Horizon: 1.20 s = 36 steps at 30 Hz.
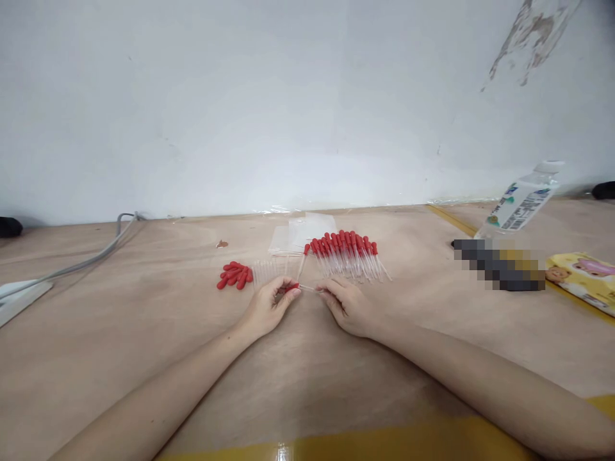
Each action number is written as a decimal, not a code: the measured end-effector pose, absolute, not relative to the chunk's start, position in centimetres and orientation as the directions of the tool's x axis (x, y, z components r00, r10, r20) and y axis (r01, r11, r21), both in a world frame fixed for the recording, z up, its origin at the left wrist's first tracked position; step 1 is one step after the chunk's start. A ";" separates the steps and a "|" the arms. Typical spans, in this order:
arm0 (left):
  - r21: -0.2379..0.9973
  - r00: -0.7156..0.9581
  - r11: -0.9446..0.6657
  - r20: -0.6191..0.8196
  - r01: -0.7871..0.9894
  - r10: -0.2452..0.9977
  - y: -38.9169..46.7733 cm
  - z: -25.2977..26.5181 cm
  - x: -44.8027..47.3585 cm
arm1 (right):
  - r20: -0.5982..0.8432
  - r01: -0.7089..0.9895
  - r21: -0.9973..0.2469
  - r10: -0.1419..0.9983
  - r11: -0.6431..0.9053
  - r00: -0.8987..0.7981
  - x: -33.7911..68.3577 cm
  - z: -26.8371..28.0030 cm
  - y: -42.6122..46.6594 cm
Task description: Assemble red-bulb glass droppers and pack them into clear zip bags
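My left hand [269, 308] is closed around a red rubber bulb [292, 288], only partly showing between thumb and fingers. From the bulb a thin clear dropper tube [309, 290] runs across to my right hand [350, 308], whose thumb and fingertips pinch its other end. Bulb and tube touch; how deep the tube sits in the bulb I cannot tell. Loose red bulbs [234, 275] lie heaped beyond my left hand, beside a row of bare clear tubes [265, 271]. Past my right hand lie several droppers [348, 250] with red bulbs on, side by side. One more dropper [304, 258] slants at their left end.
Clear plastic sheets [310, 225] lie behind the droppers, near the wall. To the right are a tilted labelled bottle [521, 198], a blurred-out dark object [500, 266] and a yellow packet [581, 275]. A grey cable [98, 257] crosses the table on the left.
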<state>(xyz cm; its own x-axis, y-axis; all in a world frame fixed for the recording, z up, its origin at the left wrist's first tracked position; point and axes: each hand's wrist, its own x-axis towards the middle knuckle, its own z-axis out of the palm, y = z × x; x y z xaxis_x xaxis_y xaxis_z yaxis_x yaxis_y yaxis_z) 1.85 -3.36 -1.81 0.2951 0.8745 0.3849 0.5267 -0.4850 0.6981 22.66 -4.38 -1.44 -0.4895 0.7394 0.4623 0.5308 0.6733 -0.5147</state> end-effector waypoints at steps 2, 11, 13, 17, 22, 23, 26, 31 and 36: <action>0.698 0.301 -0.487 0.383 0.525 0.873 -3.4 -1.8 1.8 | 0.457 0.523 -0.532 0.746 0.666 -0.485 22.6 -1.2 -4.4; 0.668 0.308 -0.507 0.403 0.544 0.862 -3.3 -1.6 1.9 | 0.378 0.510 -0.626 0.802 0.589 -0.462 22.4 -1.0 -4.3; 0.667 0.309 -0.511 0.408 0.542 0.859 -3.3 -1.6 1.8 | 0.371 0.503 -0.633 0.801 0.589 -0.471 22.3 -1.0 -4.3; 0.678 0.354 -0.535 0.403 0.505 0.844 -3.3 -1.8 1.6 | 0.334 0.517 -0.618 0.793 0.592 -0.509 22.6 -1.0 -3.9; 0.686 0.425 -0.525 0.332 0.504 0.842 -3.6 -1.8 1.8 | 0.290 0.539 -0.541 0.745 0.645 -0.601 23.5 -0.8 -2.9; 0.687 0.432 -0.516 0.314 0.511 0.845 -3.7 -1.7 1.8 | 0.278 0.541 -0.525 0.733 0.657 -0.621 23.7 -0.7 -2.7; 0.686 0.457 -0.498 0.263 0.531 0.850 -4.0 -1.4 1.9 | 0.261 0.545 -0.481 0.705 0.687 -0.659 24.0 -0.6 -2.2; 0.672 0.461 -0.479 0.224 0.564 0.859 -4.0 -1.4 1.9 | 0.295 0.614 -0.316 0.690 0.723 -0.661 23.9 -0.4 -2.4; 0.673 0.418 -0.457 0.234 0.582 0.877 -3.8 -1.7 1.9 | 0.387 0.683 -0.039 0.641 0.730 -0.663 23.7 -1.1 -3.0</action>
<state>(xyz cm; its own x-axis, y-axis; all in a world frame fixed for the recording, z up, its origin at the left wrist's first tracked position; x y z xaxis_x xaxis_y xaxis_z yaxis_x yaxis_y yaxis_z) 1.90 -3.83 -1.73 0.4184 0.8775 0.2344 0.5818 -0.4571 0.6727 23.71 -3.02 -1.08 -0.6629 0.6411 0.3866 0.6827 0.7296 -0.0393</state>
